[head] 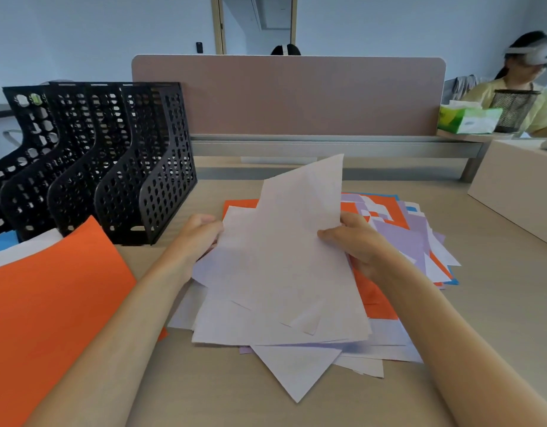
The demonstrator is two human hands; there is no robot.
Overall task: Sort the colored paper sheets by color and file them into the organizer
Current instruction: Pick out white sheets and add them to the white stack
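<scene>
Right hand: thumb on top, fingers underneath, pinching the right edge of a bunch of white paper sheets. Left hand: curled round the bunch's left edge, fingertips hidden behind the paper. The bunch is tilted up off the mixed pile of orange, lilac, blue and white sheets, which lies right of the black perforated plastic organizer.

Step in hand, as I read it: pulling the whites out of the mix.
- The sheets are fanned and skewed, with corners poking out at the near end. Tap the bunch square before moving it, or loose ones will slip.
- Check no lilac sheets are caught in the bunch; the two colours look close here.

Edges and room:
- A large orange sheet lies flat in front of the organizer, with white and blue slivers showing under its far edge.
- The organizer slots look unfilled. Their open fronts face the person, so approach is free.
- Bare surface lies well right of the organizer, beyond the pile, up to a beige box.
</scene>
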